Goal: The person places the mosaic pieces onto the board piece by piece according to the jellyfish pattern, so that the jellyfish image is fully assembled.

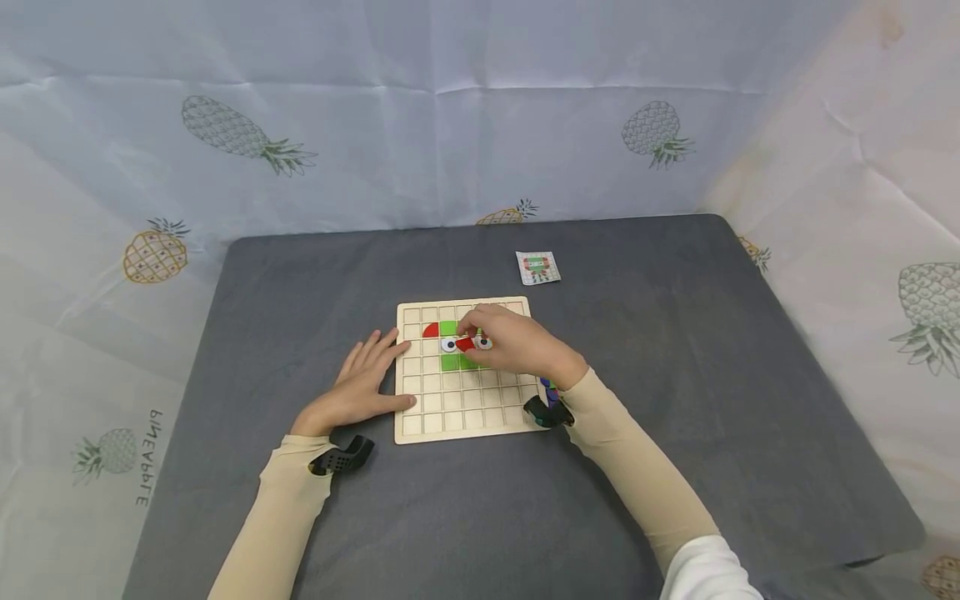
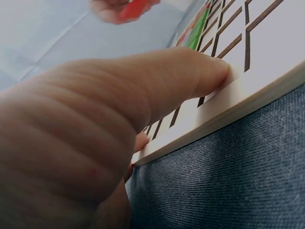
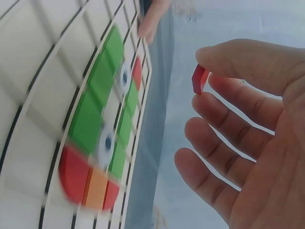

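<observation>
A pale wooden grid board (image 1: 431, 408) lies on the table. My left hand (image 1: 356, 387) rests along its left edge, fingers spread; the thumb (image 2: 190, 71) presses on the rim in the left wrist view. Above the board, my right hand (image 1: 513, 342) pinches a small red tile (image 3: 200, 78) between thumb and fingertips. Set in the grid are green tiles (image 3: 95, 105), two round eye tiles (image 3: 106, 143), an orange tile (image 3: 95, 188) and red rounded tiles (image 3: 74, 176). From the head view, my right hand covers part of this pattern.
Behind the board, a small pattern card (image 1: 537, 267) lies on the grey table (image 1: 637, 292). Several blue and other coloured pieces (image 1: 551, 392) show by the board's right edge, partly hidden by my right wrist. A pineapple-print cloth (image 1: 450, 150) hangs behind the table.
</observation>
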Demonstrator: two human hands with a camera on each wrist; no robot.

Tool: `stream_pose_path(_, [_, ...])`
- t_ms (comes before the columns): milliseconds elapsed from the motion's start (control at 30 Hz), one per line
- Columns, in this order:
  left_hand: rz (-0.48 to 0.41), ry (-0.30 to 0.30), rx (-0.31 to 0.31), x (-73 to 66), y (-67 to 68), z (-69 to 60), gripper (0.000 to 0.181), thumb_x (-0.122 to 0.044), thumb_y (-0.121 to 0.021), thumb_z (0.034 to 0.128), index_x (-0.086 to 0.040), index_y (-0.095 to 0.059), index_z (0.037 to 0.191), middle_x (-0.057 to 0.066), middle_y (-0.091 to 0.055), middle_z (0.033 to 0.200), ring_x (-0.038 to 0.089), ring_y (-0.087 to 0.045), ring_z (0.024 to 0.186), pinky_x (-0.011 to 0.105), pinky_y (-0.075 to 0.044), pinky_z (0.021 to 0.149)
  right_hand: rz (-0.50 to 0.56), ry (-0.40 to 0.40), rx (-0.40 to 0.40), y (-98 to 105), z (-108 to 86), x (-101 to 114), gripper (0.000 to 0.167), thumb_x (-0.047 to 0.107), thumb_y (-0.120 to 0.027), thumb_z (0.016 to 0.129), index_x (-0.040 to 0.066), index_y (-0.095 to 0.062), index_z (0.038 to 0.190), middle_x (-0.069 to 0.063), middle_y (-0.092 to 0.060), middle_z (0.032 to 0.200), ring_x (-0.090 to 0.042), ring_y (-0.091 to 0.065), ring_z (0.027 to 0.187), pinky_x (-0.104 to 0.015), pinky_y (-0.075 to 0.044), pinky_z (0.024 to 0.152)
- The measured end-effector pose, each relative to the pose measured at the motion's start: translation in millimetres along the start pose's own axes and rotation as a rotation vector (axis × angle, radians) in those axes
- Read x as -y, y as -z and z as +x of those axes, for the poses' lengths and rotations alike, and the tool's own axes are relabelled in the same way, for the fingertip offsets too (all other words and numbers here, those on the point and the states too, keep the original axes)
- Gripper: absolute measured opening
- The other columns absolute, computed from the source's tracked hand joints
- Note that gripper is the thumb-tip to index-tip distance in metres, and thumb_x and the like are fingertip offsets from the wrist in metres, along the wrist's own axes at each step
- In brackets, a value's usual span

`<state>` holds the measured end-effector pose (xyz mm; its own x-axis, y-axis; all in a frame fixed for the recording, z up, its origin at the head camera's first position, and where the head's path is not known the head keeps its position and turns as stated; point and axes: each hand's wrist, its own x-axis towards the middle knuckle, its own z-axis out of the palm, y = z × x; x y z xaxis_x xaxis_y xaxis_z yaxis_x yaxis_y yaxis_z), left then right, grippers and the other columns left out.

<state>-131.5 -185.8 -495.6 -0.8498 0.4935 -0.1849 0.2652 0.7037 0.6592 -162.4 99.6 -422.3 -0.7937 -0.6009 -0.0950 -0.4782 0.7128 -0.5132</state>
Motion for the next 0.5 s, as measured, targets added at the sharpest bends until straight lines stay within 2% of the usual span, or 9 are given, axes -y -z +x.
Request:
stream_pose_path(233, [-0.005,-0.002,0.007,-1.5,0.8,0.4,0.091,-0.045,-0.074,0.089,-0.013,-0.028,0.161,0.014,-0.005,0.172,0.04,0.005,0.158,0.061,0.007,0.125,-0.058,0.056,0.026,-14,15.7,21,0.024,0.022,-0.072,0.094,0.018,-0.07,0.117,0.004,-0.065,0.116,-0.015,-0.06,0.106,-0.03,-0.054,0.09])
stream_pose_path(500, [-0.005,-0.011,0.006,-0.2,-0.4,0.3,0.09,-0.045,-0.073,0.0894,-0.013,-0.029,0.16,0.014,-0.006,0.172,0.041,0.005,0.158,0.061,0.007,0.125,-0.093,0.115,0.033,-26,25.4,25,0.024,0.016,-0.069,0.094,0.018,-0.07,0.118,0.004,-0.065,0.115,-0.015,-0.058,0.105,-0.03,-0.052,0.093])
